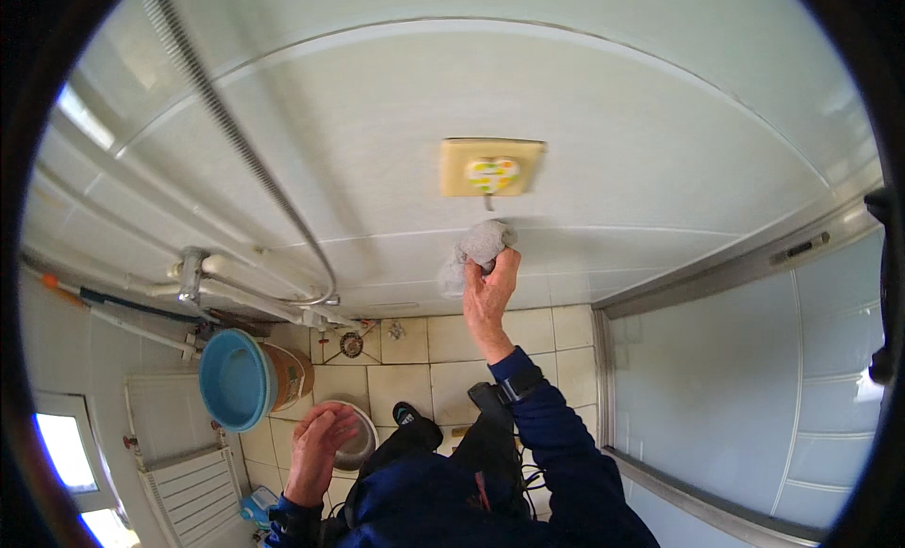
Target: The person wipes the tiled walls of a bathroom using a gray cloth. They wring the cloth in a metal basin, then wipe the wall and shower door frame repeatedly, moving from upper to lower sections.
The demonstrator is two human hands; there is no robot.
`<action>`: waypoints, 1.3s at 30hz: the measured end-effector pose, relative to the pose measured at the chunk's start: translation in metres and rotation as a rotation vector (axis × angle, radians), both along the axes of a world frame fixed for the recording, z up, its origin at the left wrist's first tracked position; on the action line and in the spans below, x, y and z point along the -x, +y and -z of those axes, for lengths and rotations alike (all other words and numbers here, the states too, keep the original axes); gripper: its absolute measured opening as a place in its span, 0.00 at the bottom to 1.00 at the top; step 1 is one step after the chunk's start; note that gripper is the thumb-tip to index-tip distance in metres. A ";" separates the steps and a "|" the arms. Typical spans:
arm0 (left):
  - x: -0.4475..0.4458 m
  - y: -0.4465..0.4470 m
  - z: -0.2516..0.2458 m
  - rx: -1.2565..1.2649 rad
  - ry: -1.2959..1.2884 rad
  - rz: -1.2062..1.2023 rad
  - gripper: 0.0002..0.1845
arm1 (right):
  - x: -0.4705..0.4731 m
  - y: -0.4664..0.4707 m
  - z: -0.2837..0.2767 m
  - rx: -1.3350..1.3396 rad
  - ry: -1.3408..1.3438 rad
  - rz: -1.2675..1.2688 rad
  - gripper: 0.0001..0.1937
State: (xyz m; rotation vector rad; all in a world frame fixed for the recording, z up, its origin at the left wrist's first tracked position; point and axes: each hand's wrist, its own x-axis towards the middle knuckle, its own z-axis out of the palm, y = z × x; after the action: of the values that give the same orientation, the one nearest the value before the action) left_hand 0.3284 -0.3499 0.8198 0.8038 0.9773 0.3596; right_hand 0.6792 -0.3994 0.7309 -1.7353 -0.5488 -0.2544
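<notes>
A bunched grey cloth [486,242] is gripped in my right hand [489,293], up against the white tiled wall [396,194]. Just above the cloth, a yellowish square plate [456,167] with a colourful heart-shaped piece [493,174] is fixed to the wall. My left hand [322,442] hangs in the air at the lower left, holding nothing, its fingers a little bent and blurred. Below and behind it, a round basin or bucket [364,442] stands on the floor, partly covered by the hand.
A blue plastic basin [233,378] rests on an orange-brown bucket [290,375] at left. Pipes with a metal valve [191,272] and a flexible shower hose [233,127] run along the wall. A floor drain [351,345], radiator [194,498] and metal-framed glass door [707,378] surround me.
</notes>
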 end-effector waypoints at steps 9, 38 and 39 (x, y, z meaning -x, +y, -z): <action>0.072 0.006 0.006 -0.030 0.049 -0.220 0.11 | 0.104 0.118 -0.010 0.161 0.161 -0.386 0.19; -0.231 -0.090 -0.021 -0.037 -0.285 0.596 0.33 | 0.016 -0.156 -0.074 0.510 0.577 -0.465 0.40; -0.236 -0.096 -0.021 -0.025 -0.276 0.655 0.33 | 0.008 -0.167 -0.064 0.412 0.640 -0.494 0.38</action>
State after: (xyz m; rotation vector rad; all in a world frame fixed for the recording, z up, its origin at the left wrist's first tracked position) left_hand 0.5642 -0.4456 0.8404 1.0159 0.4149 -0.0861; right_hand 0.6708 -0.5663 0.7946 -1.8719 -0.5497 0.7879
